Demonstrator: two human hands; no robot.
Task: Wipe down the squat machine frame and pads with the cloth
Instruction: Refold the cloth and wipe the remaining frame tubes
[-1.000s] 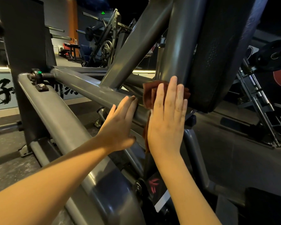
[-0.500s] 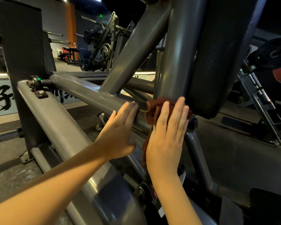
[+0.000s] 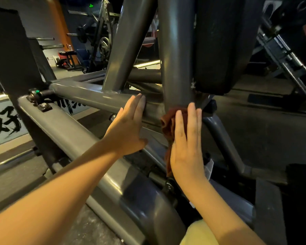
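Your right hand (image 3: 185, 144), fingers straight and together, presses crumpled rust-brown cloth (image 3: 168, 124) flat against base of grey steel upright tube (image 3: 175, 68), likely for wiping pressure. Left hand (image 3: 127, 128), fingers straight and together, braces on grey crossbar (image 3: 88, 96).

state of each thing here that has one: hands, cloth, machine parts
cloth, bunched, pinned against the base of the upright tube
right hand, fingers straight, pressing the cloth
left hand, fingers straight, resting on the horizontal tube, holding nothing
black pad, mounted beside the upright tube, neither hand on it
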